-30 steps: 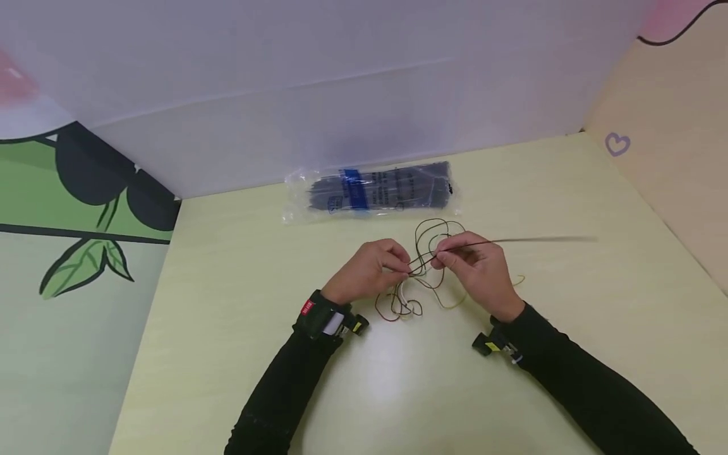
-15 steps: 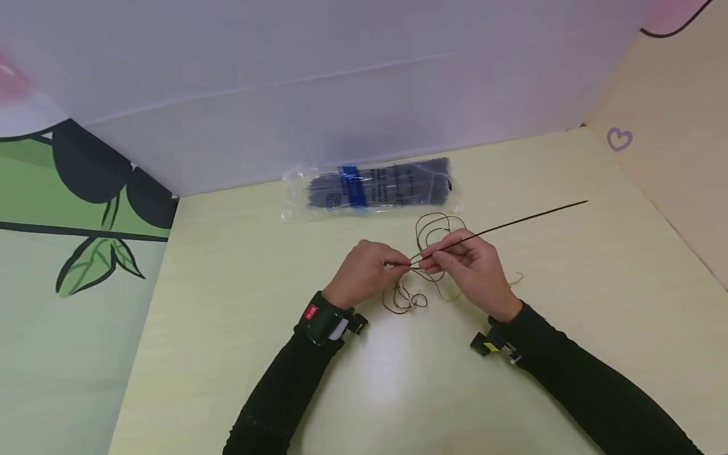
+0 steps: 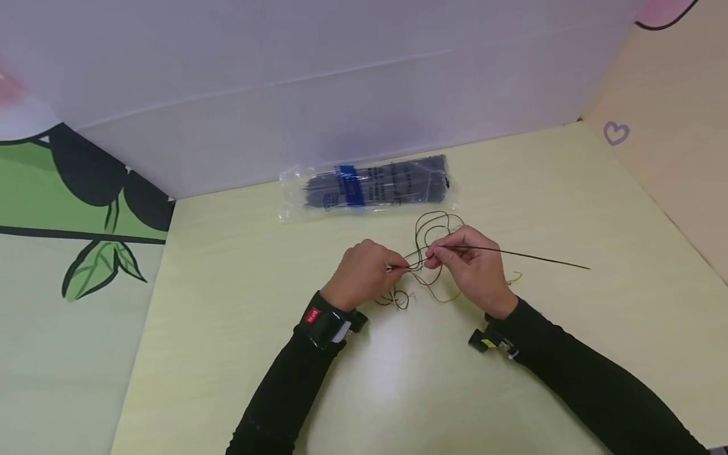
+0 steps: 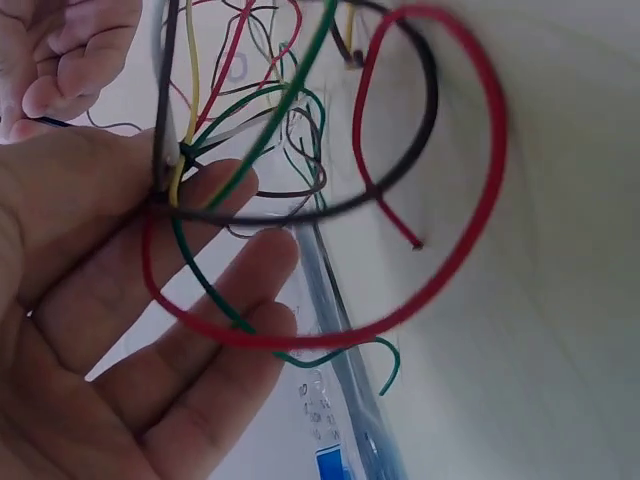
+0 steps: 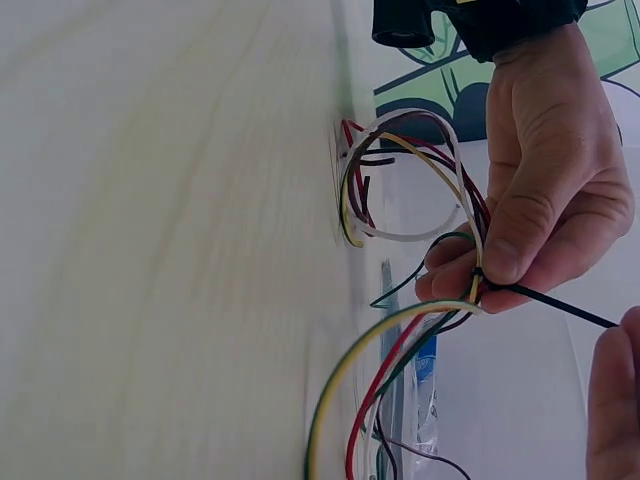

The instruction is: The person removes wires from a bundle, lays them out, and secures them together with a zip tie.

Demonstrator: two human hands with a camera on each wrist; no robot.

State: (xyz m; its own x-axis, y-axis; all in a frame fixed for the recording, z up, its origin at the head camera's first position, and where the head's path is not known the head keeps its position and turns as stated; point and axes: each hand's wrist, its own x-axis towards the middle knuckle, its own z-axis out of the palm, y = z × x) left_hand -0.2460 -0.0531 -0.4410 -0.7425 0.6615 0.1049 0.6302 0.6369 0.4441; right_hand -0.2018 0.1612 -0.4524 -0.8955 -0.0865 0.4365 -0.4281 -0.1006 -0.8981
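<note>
A bundle of thin coloured wires (image 5: 352, 362), red, green, yellow, black and white, loops out on both sides of my left hand (image 3: 362, 273). That hand pinches the bundle between thumb and forefinger. A black cable tie (image 5: 560, 304) runs round the wires right at those fingertips, as the right wrist view shows. Its long tail reaches across to my right hand (image 3: 471, 266), which pinches it between thumb and fingers. Beyond the right hand, the free end of the tie sticks out to the right. A red wire (image 4: 497, 150) curls close to the left wrist camera.
A clear plastic bag (image 3: 378, 183) of dark cable ties with a blue band lies at the back of the pale table (image 3: 227, 253). Behind it rises a pale lilac wall (image 3: 318, 114). Painted panels stand on both sides.
The tie's free end has swung from pointing up and right to sloping down and right. My left hand has turned slightly, and the wire ends below it have shifted. Both hands stay close together.
</note>
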